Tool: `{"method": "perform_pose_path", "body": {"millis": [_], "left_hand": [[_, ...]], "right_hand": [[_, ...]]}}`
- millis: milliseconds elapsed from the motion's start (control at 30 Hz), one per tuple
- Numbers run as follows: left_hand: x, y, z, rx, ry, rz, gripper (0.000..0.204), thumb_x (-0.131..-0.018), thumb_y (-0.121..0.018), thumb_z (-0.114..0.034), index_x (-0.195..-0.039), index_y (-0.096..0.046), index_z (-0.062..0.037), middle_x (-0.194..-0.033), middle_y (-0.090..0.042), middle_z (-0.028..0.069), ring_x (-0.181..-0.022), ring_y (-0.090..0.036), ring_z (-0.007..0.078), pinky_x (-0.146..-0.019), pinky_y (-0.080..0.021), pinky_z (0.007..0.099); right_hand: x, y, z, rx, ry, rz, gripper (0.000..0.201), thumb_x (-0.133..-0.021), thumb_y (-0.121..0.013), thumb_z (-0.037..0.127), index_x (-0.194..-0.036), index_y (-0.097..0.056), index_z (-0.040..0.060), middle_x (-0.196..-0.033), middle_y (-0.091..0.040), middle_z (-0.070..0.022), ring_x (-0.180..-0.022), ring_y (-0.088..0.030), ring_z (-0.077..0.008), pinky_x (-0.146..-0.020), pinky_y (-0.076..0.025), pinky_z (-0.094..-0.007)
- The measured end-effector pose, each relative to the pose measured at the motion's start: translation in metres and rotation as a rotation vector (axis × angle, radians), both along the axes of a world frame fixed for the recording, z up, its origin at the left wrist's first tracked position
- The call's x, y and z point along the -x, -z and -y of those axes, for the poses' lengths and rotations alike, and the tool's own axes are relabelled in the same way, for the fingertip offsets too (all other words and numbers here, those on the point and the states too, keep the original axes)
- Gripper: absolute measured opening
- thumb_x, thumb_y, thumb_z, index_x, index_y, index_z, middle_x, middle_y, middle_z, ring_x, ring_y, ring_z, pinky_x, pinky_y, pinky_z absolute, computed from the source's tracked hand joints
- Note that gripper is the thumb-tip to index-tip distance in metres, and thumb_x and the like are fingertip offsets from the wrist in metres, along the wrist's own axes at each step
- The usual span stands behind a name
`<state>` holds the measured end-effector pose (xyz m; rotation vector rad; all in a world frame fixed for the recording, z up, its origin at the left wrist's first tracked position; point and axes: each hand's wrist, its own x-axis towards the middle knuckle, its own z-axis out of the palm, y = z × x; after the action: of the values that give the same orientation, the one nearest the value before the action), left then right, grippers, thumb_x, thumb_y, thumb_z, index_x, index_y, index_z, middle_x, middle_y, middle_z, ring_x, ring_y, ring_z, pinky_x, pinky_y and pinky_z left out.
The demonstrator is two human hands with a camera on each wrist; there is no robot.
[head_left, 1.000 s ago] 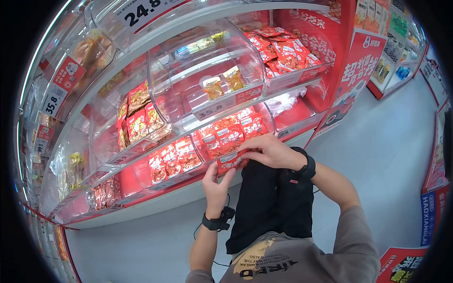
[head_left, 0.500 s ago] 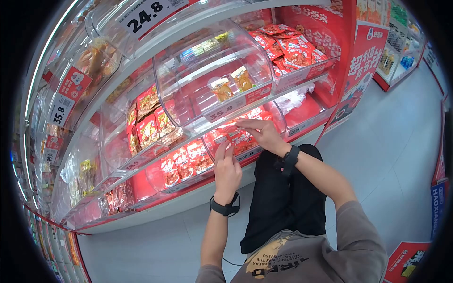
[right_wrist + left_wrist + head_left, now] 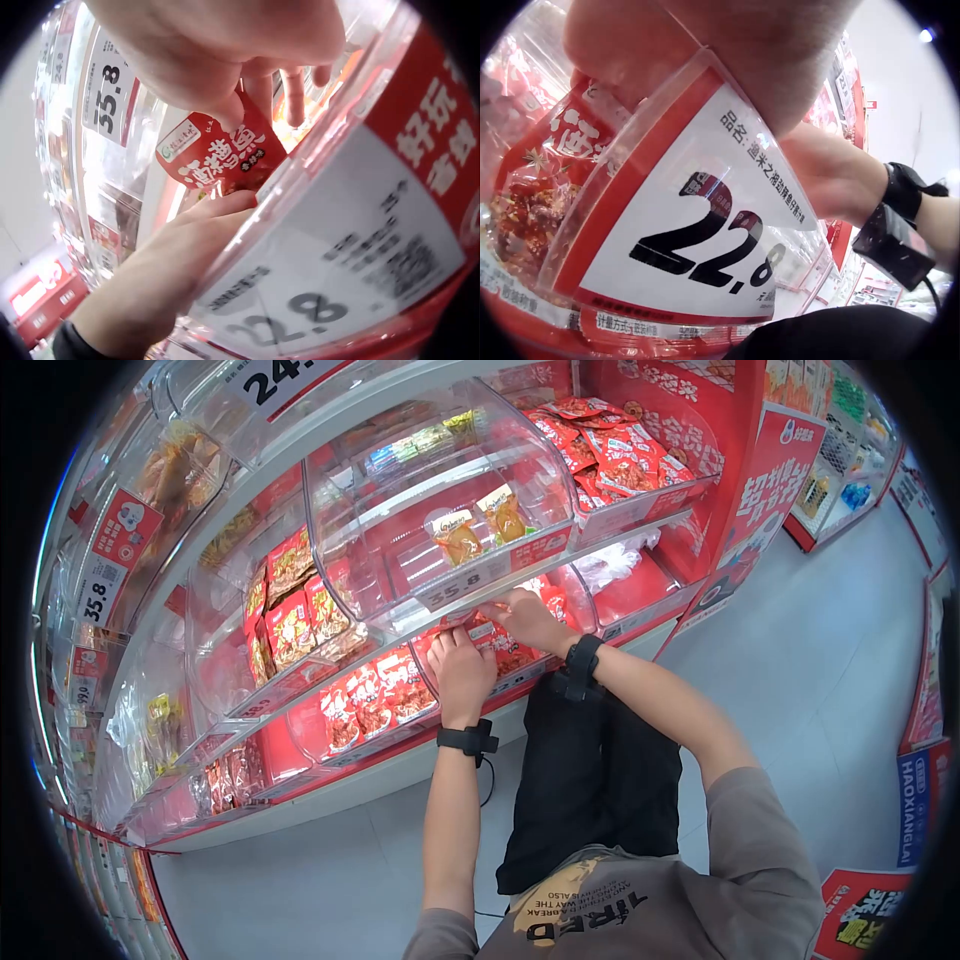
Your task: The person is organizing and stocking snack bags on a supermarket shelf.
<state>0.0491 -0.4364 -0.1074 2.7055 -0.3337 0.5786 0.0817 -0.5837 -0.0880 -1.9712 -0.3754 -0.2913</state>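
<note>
Both hands reach into a clear bin of red snack packets (image 3: 512,650) on the lower shelf. My right hand (image 3: 535,622) pinches the top of one red snack packet (image 3: 217,150), with the thumb on its printed front in the right wrist view. My left hand (image 3: 463,672) holds the same packet by its lower end, its fingers (image 3: 229,204) at the bottom edge. In the left wrist view, a price tag (image 3: 682,202) reading 22.8 stands in front of the hand, and other red packets (image 3: 540,180) lie beside it.
A clear upper bin (image 3: 400,575) with two yellowish packs (image 3: 458,538) overhangs the hands. Left of them, another lower bin holds red packets (image 3: 375,705). Further right lies a crumpled plastic bag (image 3: 612,563). The bin's front edge (image 3: 300,165) rises close to the hands.
Both hands have moved forward from in front of the shelf into the lower bin, taking the red snack packet with them. The upper bin's edge now partly covers the fingers.
</note>
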Motion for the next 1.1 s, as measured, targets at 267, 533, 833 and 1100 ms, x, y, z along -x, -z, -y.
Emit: {"method": "perform_pose_path", "body": {"millis": [267, 533, 833, 1100], "left_hand": [[0.001, -0.003, -0.001, -0.013, 0.005, -0.100, 0.058, -0.076, -0.063, -0.026, -0.123, -0.047, 0.0039, -0.117, -0.050, 0.0223, -0.114, -0.043, 0.0367, -0.101, -0.030, 0.0474], [0.006, -0.010, 0.003, 0.072, -0.038, -0.091, 0.057, -0.074, -0.066, -0.021, -0.121, -0.046, 0.0058, -0.118, -0.048, 0.0240, -0.116, -0.042, 0.0378, -0.101, -0.032, 0.0458], [0.010, -0.011, 0.003, 0.104, -0.067, -0.039, 0.047, -0.074, -0.068, -0.023, -0.111, -0.058, 0.0033, -0.110, -0.057, 0.0190, -0.110, -0.050, 0.0330, -0.097, -0.036, 0.0425], [0.008, -0.007, 0.001, 0.074, -0.031, 0.000, 0.047, -0.075, -0.068, -0.024, -0.111, -0.058, 0.0030, -0.113, -0.053, 0.0200, -0.113, -0.047, 0.0334, -0.099, -0.034, 0.0439]], "right_hand": [[-0.022, 0.027, 0.018, 0.154, 0.176, -0.133, 0.025, -0.087, -0.059, 0.029, -0.097, -0.069, 0.0076, -0.088, -0.065, -0.0188, -0.088, -0.061, -0.0356, -0.075, -0.046, -0.0424], [-0.021, 0.014, 0.009, 0.339, 0.349, -0.275, 0.025, -0.086, -0.054, 0.026, -0.093, -0.067, 0.0061, -0.093, -0.063, -0.0172, -0.101, -0.049, -0.0377, -0.089, -0.029, -0.0513], [-0.032, 0.048, 0.017, 0.474, 0.431, -0.192, 0.028, -0.081, -0.057, 0.033, -0.097, -0.065, 0.0110, -0.113, -0.052, -0.0122, -0.106, -0.039, -0.0368, -0.090, -0.029, -0.0552], [-0.027, 0.022, 0.004, 0.288, 0.294, 0.140, 0.020, -0.074, -0.060, 0.016, -0.089, -0.068, 0.0047, -0.096, -0.062, -0.0186, -0.105, -0.049, -0.0368, -0.086, -0.036, -0.0569]]}}
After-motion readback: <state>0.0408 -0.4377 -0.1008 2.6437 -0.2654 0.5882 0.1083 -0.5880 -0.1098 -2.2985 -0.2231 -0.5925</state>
